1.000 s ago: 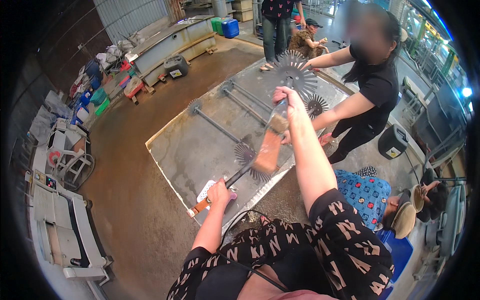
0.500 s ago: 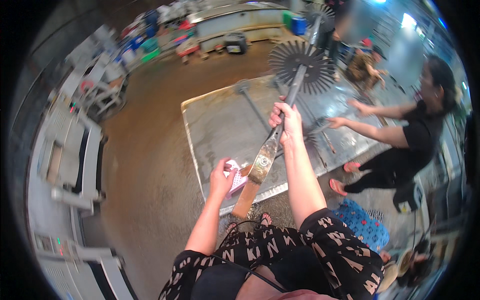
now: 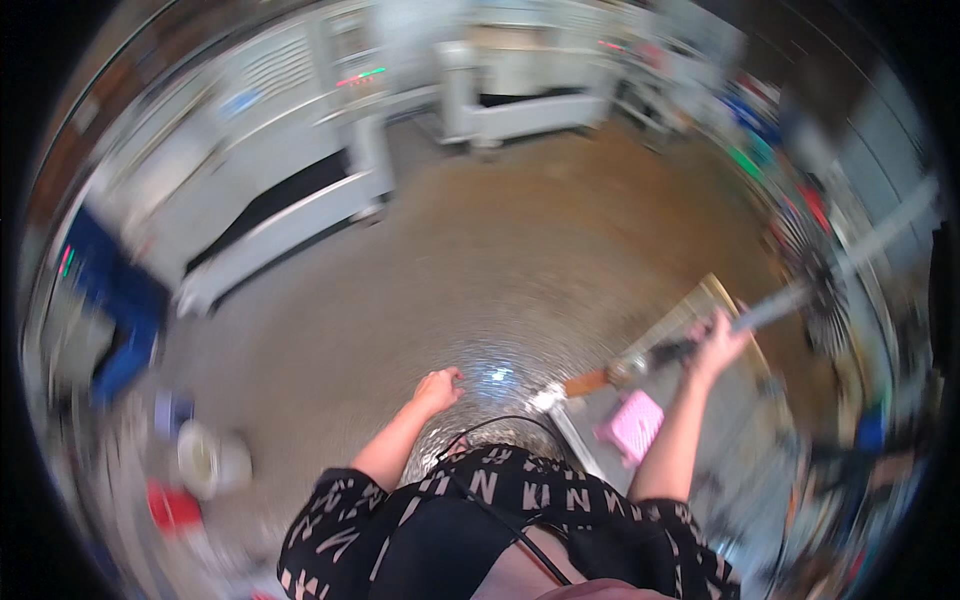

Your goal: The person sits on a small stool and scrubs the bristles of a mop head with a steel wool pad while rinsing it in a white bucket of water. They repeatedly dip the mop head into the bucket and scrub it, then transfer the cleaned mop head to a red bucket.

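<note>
My right hand [image 3: 716,346] is closed around a long metal shaft with a toothed disc [image 3: 780,306], held slanting over the table. Toward the upper right, the finned black disc [image 3: 825,288] on the shaft is smeared by motion. The shaft's flat brown end [image 3: 588,383] points back toward my middle. My left hand [image 3: 436,390] hovers over the wet floor with its fingers loosely bent and apart, and nothing shows in it. A pink perforated plastic basket [image 3: 636,424] lies on the metal-topped table [image 3: 577,440], below the shaft and apart from both hands.
Large pale machines [image 3: 290,150] line the far left and back. At the left stand a white bucket [image 3: 212,460] and a red container [image 3: 173,508]. Blue cloth or clothing [image 3: 120,300] shows at the left edge. The brownish floor [image 3: 480,260] is wet.
My view has swung left, so the machines now fill the far side. My left hand has come away from the pink basket. The shaft stays in my right hand; the co-worker is out of view.
</note>
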{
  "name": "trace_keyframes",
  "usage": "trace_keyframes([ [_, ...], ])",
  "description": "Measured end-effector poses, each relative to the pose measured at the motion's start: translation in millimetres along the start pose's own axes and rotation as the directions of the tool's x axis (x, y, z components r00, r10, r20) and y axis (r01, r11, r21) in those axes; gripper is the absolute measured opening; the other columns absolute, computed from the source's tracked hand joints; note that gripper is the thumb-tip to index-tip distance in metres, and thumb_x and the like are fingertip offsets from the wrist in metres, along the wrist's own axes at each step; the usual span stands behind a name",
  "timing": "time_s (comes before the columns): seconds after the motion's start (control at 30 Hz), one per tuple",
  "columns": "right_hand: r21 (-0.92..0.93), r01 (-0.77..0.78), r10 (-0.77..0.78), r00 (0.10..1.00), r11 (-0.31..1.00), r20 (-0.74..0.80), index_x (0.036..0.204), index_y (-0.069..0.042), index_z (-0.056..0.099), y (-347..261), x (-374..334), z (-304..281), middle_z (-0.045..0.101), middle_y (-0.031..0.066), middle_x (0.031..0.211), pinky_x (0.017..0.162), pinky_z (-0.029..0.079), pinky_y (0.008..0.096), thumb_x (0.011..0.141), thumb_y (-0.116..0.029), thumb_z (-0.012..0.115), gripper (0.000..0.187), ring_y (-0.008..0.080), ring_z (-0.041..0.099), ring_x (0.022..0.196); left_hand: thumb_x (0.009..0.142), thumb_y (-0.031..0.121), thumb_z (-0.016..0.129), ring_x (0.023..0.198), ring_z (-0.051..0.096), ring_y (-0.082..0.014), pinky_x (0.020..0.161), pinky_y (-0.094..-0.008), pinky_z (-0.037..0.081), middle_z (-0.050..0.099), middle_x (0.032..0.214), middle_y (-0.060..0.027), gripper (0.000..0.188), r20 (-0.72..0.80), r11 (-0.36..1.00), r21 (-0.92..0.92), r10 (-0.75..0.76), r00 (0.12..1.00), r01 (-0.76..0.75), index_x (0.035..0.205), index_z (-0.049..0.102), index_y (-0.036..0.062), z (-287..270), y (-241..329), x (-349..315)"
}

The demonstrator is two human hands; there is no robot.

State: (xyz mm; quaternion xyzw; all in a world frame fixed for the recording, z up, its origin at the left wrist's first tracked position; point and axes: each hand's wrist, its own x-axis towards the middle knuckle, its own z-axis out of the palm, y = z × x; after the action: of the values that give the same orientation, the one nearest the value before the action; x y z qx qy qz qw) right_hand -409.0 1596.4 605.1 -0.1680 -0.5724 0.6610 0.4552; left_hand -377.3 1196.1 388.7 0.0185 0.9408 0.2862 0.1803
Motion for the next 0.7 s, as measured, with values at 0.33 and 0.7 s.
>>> trace_keyframes([
  [0.33, -0.067, 0.143, -0.085, 0.838, 0.987, 0.539, 0.120, 0.001, 0.040, 104, -114, 239, 0.048, 0.0071, 0.075, 0.038, 0.039, 0.0259, 0.088, -0.004, 0.055, 0.036, 0.0116, 0.044, 0.045, 0.077, 0.027, 0.070, 0.103, 0.062, -0.0326, 0.089, -0.0434, 0.049, 0.067, 0.103, -0.0160, 0.039, -0.315, 0.660, -0.415, -0.750, 0.582, 0.626, 0.112, 0.061, 0.0126, -101, -249, -152],
  [0.7, 0.291, 0.414, -0.435, 0.313, 0.862, 0.844, 0.125, 0.010, 0.043, 161, -291, 542, 0.057, 0.0254, 0.112, 0.091, 0.043, 0.0406, 0.084, -0.009, 0.061, 0.048, 0.0343, 0.057, 0.101, 0.076, 0.031, 0.070, 0.103, 0.061, -0.0311, 0.090, -0.0415, 0.048, 0.066, 0.107, -0.0151, 0.038, -0.192, 0.392, -0.604, -0.917, 0.350, 0.694, 0.107, 0.064, 0.0103, -47, -298, -178],
])
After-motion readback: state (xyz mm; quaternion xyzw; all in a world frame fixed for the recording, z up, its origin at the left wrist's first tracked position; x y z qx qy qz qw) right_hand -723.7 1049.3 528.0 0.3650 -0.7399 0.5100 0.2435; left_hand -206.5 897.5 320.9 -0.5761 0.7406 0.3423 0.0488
